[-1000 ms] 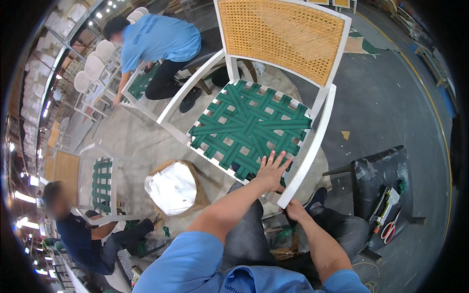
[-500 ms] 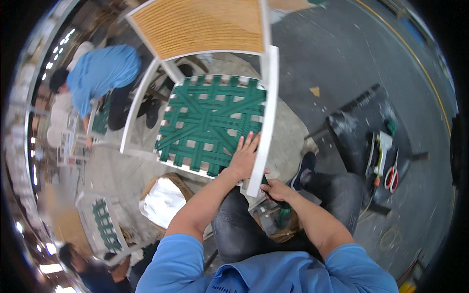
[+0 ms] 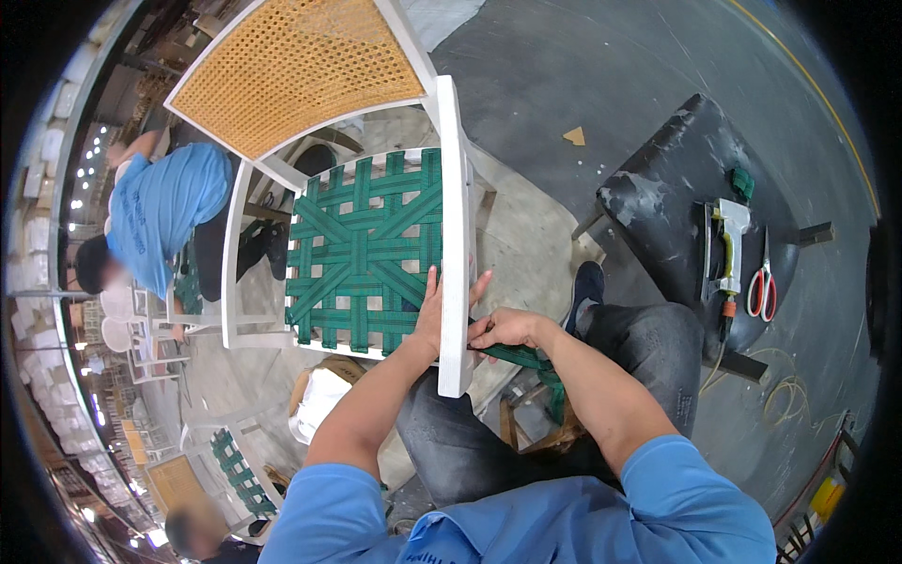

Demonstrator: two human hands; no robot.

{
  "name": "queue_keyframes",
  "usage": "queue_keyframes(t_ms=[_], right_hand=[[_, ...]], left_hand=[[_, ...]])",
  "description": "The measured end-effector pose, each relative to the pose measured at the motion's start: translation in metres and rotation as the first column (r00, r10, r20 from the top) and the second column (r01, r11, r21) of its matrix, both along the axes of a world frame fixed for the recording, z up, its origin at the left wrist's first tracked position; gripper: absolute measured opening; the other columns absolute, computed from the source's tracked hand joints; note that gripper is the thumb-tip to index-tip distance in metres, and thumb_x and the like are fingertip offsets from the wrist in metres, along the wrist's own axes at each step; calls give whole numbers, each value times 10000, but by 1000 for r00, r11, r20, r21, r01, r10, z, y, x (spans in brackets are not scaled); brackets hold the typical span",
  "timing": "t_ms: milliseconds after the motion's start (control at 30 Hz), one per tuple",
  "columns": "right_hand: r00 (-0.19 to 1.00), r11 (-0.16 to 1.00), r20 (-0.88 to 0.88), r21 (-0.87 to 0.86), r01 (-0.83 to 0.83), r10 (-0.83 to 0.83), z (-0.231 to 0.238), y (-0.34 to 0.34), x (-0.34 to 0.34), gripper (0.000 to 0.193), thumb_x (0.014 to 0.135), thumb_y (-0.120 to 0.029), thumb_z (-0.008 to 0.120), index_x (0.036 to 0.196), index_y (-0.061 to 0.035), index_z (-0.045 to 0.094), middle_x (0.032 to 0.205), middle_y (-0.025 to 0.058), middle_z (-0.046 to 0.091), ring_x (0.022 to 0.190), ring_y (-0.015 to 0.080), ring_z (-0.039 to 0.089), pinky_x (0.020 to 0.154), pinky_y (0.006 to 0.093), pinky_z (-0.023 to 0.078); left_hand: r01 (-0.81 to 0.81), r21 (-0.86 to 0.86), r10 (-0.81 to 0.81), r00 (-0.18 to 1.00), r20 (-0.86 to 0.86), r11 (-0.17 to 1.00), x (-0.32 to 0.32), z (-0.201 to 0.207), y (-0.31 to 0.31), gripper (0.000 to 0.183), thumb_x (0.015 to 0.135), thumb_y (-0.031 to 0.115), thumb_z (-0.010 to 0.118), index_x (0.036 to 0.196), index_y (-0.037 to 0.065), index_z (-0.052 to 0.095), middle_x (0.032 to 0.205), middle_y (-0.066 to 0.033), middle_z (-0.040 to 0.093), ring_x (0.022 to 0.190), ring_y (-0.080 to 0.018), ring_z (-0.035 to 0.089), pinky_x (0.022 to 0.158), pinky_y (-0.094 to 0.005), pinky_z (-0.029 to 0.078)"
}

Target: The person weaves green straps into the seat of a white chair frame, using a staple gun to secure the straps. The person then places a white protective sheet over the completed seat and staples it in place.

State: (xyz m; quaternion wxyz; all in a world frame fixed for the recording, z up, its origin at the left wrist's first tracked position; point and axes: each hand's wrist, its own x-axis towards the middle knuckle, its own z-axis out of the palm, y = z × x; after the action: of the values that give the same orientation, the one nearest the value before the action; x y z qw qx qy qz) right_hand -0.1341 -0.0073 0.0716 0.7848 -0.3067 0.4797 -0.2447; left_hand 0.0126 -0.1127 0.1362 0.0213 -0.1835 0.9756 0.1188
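A white chair with a woven cane back stands before me, its seat criss-crossed with green webbing. My left hand rests at the seat's near right corner, fingers stretched and apart. The white armrest hides part of that hand; some fingers show beyond it. Just right of the armrest, my right hand is closed on a green webbing strap. The strap trails down toward a box between my legs, where more green webbing hangs.
A black padded stool at the right carries a staple gun, red-handled scissors and a green webbing roll. A white bag is at my left. Co-workers in blue and dark clothes are on the left beside other chairs.
The chair has shifted left and turned slightly in view. My right hand has come up beside the armrest, drawing the strap into view. My left hand stays at the seat corner.
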Motion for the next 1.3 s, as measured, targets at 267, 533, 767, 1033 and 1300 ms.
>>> queue_keyframes(t_ms=[267, 533, 767, 1033, 1300], right_hand=[[958, 961, -197, -222, 166, -211, 3, 39, 31, 393, 1034, -359, 606, 1007, 20, 707, 864, 154, 712, 791, 252, 657, 752, 409, 511], [865, 947, -415, -262, 185, -284, 10, 61, 60, 392, 1074, -375, 500, 1082, -31, 686, 984, 235, 710, 984, 432, 670, 864, 504, 508], [813, 985, -568, -168, 35, -125, 27, 60, 49, 425, 1077, -416, 454, 1178, -73, 683, 1132, 220, 711, 1096, 426, 658, 930, 532, 507], [822, 984, -562, -179, -14, -91, 30, 111, 38, 465, 1089, -434, 404, 1209, -73, 672, 1182, 225, 698, 1130, 422, 649, 974, 509, 501], [915, 990, -382, -101, 102, -133, 33, 134, 22, 535, 1081, -463, 425, 1072, 6, 681, 1047, 277, 699, 1039, 443, 658, 906, 513, 496]], left_hand=[[-120, 122, 135, 983, -126, 985, 10, -9, -1, 789, 883, 349, 710, 1589, 216, 384, 1633, -163, 333, 1499, -404, 325, 1217, -618, 215], [-517, 373, 576, 816, -58, 770, 88, 42, 38, 562, 977, 226, 598, 1504, 63, 486, 1567, -200, 445, 1392, -478, 460, 1219, -558, 272], [-457, 184, 490, 842, -225, 870, -42, 148, 50, 887, 974, 264, 662, 1651, 77, 120, 1326, -284, 636, 1219, -369, 649, 1022, -435, 504], [-640, -56, 639, 750, 173, 766, -94, 162, 41, 941, 957, 180, 607, 1648, 104, -27, 1083, -291, 682, 949, -430, 707, 852, -514, 570], [-643, -28, 636, 749, 186, 765, -89, 157, 38, 938, 965, 172, 606, 1649, 115, -34, 1099, -280, 675, 965, -418, 709, 848, -509, 574]])
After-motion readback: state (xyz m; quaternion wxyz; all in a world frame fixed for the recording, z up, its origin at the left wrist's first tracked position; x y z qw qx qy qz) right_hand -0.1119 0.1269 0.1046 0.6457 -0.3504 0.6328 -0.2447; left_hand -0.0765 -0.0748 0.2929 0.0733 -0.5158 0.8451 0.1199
